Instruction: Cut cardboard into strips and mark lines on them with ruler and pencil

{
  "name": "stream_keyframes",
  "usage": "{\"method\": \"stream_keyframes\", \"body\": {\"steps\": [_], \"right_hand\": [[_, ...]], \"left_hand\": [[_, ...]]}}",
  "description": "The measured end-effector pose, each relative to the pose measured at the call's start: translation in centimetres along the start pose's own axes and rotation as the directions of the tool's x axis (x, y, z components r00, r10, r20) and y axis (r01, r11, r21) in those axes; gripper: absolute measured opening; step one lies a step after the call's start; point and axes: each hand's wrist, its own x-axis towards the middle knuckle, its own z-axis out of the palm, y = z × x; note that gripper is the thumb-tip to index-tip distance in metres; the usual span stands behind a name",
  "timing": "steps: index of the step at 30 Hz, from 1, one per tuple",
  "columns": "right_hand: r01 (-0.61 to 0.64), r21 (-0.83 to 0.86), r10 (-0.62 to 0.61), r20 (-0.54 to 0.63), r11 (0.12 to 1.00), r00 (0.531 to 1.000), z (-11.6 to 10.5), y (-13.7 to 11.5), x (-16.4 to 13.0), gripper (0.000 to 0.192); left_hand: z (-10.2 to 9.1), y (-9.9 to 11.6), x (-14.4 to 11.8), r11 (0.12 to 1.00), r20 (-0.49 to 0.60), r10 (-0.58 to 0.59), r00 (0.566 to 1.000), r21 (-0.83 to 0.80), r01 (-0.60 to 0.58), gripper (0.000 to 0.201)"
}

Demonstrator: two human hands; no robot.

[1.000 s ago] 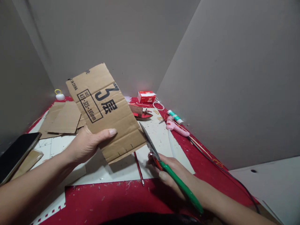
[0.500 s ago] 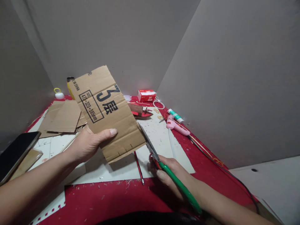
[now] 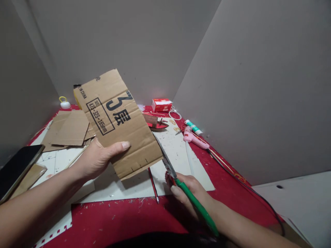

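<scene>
My left hand (image 3: pixel 103 155) grips a printed piece of brown cardboard (image 3: pixel 134 137) by its lower left edge, thumb on the front face, and holds it tilted above the table. Short black pencil-like marks show near the cardboard's lower edge. In my right hand (image 3: pixel 188 193) are green-handled scissors (image 3: pixel 199 203), fingers closed round the handles. Their blades lie along the cardboard's right edge, with the tips partly behind it. Whether the blades are cutting into it I cannot tell. Under the cardboard a red and black pencil (image 3: pixel 153 186) lies on white paper.
Cardboard pieces (image 3: pixel 69 127) and a phone (image 3: pixel 20 168) lie at the left. A brown-and-red model boat (image 3: pixel 157 124) sits behind the held cardboard. A pink glue gun (image 3: pixel 195 139), its black cord (image 3: pixel 248 186) and a red box (image 3: pixel 161 105) are at the right and back.
The scissors' green handle has swung slightly up and left, closer to my right hand. The cardboard has shifted very slightly, its lower right corner a little to the right.
</scene>
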Motion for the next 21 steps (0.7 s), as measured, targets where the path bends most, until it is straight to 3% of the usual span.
{"method": "stream_keyframes", "body": {"steps": [12, 21], "right_hand": [[0.034, -0.01, -0.033, 0.046, 0.999, 0.998, -0.82, -0.94, 0.38, 0.047], [-0.035, -0.076, 0.037, 0.03, 0.997, 0.999, -0.67, -0.39, -0.13, 0.042]], "left_hand": [[0.34, 0.31, -0.17, 0.999, 0.005, -0.029, 1.0, -0.035, 0.029, 0.068], [0.09, -0.15, -0.03, 1.0, -0.001, -0.024, 1.0, -0.02, 0.024, 0.068]]}}
